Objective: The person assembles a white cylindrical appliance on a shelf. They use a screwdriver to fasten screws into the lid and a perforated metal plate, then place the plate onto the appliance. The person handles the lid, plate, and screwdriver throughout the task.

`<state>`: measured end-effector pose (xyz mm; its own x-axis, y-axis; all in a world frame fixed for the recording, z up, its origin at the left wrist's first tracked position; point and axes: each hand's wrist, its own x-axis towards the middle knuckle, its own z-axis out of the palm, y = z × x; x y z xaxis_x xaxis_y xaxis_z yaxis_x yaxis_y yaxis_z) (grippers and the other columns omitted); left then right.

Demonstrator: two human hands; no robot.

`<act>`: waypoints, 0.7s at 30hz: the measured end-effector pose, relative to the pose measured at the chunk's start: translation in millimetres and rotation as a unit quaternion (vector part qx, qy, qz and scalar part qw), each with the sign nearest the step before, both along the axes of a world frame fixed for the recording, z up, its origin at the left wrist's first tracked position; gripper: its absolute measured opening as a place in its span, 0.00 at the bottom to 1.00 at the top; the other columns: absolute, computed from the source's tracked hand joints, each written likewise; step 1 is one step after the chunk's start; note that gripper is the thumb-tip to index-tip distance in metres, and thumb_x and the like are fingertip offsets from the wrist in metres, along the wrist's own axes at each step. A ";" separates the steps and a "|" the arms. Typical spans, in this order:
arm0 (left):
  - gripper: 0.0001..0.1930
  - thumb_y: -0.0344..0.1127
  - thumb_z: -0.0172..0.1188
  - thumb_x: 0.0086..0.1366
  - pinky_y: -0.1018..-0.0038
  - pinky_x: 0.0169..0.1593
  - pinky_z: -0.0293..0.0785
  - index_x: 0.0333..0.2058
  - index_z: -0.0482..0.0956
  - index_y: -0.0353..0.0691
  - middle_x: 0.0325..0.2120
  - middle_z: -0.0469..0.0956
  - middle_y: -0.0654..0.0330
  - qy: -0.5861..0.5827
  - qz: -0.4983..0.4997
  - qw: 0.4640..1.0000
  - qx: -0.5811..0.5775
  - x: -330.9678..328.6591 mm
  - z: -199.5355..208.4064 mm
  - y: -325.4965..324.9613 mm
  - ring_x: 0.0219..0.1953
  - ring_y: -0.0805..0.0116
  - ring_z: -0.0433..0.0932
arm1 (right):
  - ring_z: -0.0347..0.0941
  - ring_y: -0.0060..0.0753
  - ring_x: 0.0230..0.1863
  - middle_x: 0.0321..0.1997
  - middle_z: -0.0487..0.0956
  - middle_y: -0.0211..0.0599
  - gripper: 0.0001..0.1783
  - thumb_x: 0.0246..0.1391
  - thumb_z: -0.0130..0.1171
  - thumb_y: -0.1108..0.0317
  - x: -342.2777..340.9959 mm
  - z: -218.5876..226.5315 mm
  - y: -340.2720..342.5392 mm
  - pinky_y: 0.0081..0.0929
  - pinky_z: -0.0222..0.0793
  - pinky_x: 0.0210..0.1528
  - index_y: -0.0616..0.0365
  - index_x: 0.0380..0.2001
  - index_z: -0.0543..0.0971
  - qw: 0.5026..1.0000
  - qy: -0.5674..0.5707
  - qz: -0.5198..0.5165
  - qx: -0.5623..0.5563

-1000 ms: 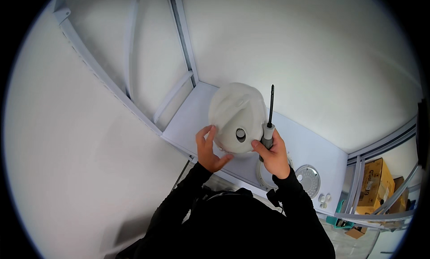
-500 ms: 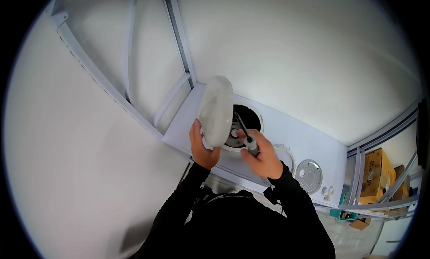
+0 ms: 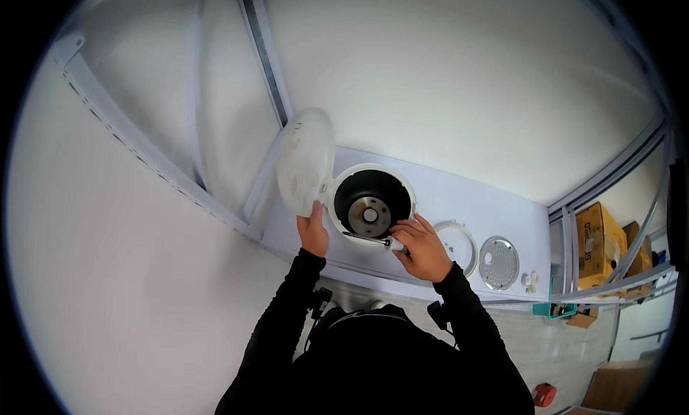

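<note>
My left hand (image 3: 313, 232) grips the lower edge of a white rounded lid (image 3: 307, 164), which stands tilted up on the left of the rice cooker body (image 3: 340, 189). The body sits open on the table, its dark inside showing a round metal heating plate (image 3: 370, 215) at the bottom. In my right hand (image 3: 425, 253) is a screwdriver (image 3: 367, 238) with a grey handle, its fingers closed round it. The shaft points left across the near rim of the cooker. Whether the right fingertips touch the rim, I cannot tell.
A white ring (image 3: 473, 251), a perforated metal disc (image 3: 500, 263) and small white parts (image 3: 530, 280) lie on the right of the white table (image 3: 517, 221). Metal frame bars (image 3: 264, 56) surround it. Beyond stand a yellow carton (image 3: 596, 246) and a teal basket (image 3: 554, 311).
The lid has swung left, away from over the cooker, uncovering its inside. My right hand has drawn back toward the near rim, and the screwdriver now lies nearly level, pointing left.
</note>
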<state>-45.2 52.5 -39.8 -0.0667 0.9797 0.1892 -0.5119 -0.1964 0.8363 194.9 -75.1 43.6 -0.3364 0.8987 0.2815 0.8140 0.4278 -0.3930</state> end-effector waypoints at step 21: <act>0.47 0.47 0.73 0.60 0.60 0.61 0.71 0.69 0.58 0.28 0.52 0.74 0.45 0.455 -0.229 0.860 -0.023 -34.3 3.3 29.8 0.58 0.52 0.74 | 0.75 0.45 0.62 0.57 0.81 0.42 0.21 0.53 0.68 0.67 -96.7 18.3 -34.9 0.52 0.58 0.63 0.55 0.50 0.76 0.979 -0.015 -0.189 -0.069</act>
